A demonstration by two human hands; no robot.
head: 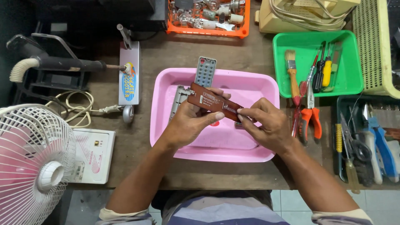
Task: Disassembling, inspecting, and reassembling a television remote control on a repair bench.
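Item: brown circuit board [214,102], long strip, held over pink basin [266,89].
L hand [189,121]: fingers closed round board's 9 o'clock end, thumb on top.
R hand [266,125]: thumb and forefinger pinch its 3 o'clock end.
Handling, best guess: grip edges only, keep board level.
Forearms converge from 6 o'clock, wrists bent inward.
Rubber keypad [205,71] at 12 o'clock.

The white fan [35,162] is cut off at the left and bottom edges, the yellow basket [377,46] at the right, and the brown board's [214,102] underside hides behind fingers.
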